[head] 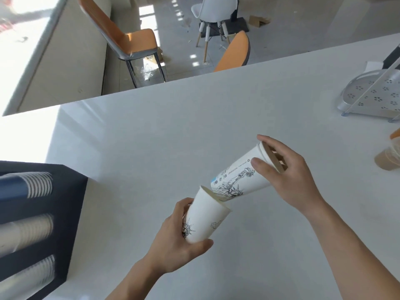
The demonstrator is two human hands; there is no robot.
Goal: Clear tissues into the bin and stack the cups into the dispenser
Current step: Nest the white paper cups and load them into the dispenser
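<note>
- Above the white table (pixel 194 126), lower centre: printed cup (pixel 205 219) tilted, mouth up-right, base in left hand (pixel 175 245), fingers curled round it.
- Second printed cup (pixel 240 176), long axis slanting, narrow end touching that mouth; right hand (pixel 285 176) grips its wide end.
- Black dispenser (pixel 71 204) far left, cup stacks lying sideways.

Two tilted printed paper cups (pixel 238 176), nesting
</note>
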